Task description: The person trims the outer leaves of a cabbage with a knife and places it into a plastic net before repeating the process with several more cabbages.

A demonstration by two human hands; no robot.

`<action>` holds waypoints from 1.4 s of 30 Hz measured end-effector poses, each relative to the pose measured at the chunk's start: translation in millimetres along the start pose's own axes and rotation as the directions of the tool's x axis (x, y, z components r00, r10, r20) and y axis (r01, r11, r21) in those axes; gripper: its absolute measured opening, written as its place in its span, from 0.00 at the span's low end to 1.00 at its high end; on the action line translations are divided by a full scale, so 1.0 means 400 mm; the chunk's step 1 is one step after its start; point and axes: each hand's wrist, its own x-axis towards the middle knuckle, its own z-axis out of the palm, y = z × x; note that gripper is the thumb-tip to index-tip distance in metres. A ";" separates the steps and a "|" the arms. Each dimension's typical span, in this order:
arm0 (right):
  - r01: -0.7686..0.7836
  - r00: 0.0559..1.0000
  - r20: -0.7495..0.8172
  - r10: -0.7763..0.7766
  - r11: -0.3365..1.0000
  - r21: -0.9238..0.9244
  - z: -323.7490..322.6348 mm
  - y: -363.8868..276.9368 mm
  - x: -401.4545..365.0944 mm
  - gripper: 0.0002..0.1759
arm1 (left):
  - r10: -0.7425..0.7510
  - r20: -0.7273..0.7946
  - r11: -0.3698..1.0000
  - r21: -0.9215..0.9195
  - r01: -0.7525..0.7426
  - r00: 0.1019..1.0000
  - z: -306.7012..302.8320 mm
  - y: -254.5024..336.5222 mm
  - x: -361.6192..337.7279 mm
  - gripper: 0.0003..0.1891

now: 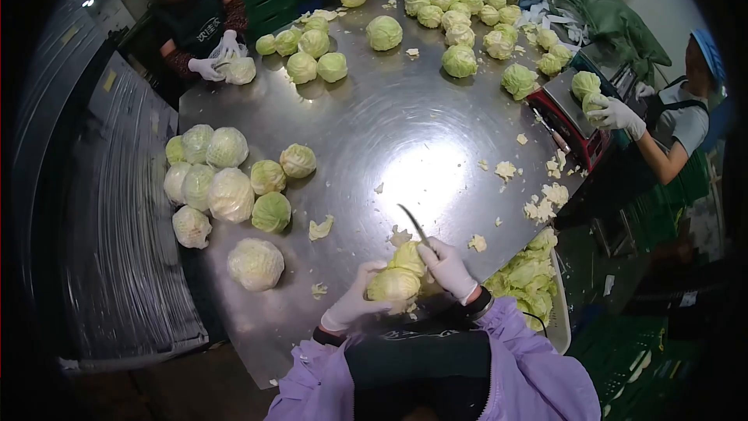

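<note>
At the near edge of the steel table, my gloved left hand is wrapped round the left side of a pale green cabbage. My gloved right hand grips a knife whose thin curved blade points up and away from me. A loosened outer leaf rises from the top of the cabbage, right by the fingers of my right hand. Small leaf scraps lie around both hands. One larger whitish cabbage rests to the left of my left hand.
A group of cabbages, some in clear wrap, stands at the left of the steel table. More cabbages cover the far side. A white crate of leaves stands at my right. Other people work around the table, one beside a red scale.
</note>
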 end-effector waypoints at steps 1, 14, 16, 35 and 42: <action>-0.213 0.977 0.061 0.204 0.947 0.240 -0.024 0.002 0.011 0.11 | 0.001 0.002 1.000 0.000 -0.001 1.000 -0.003 -0.001 0.000 0.47; -0.335 0.913 0.092 0.398 0.600 0.726 -0.105 -0.069 -0.015 0.15 | 0.163 -0.116 0.956 0.264 -0.128 0.980 0.077 0.020 0.091 0.37; -0.309 0.875 0.004 0.484 0.552 0.774 -0.135 -0.032 -0.035 0.15 | 0.200 -0.097 0.979 0.050 -0.196 0.975 0.073 -0.033 0.095 0.36; -0.281 0.945 0.160 0.284 0.462 0.841 -0.193 0.071 -0.240 0.41 | -0.159 0.111 0.942 -0.282 0.184 0.981 0.106 -0.038 0.133 0.28; -0.436 0.807 0.451 0.381 -0.129 0.891 -0.084 0.186 -0.016 0.30 | 0.388 -0.647 0.835 0.548 0.046 0.656 -0.209 -0.059 0.095 0.38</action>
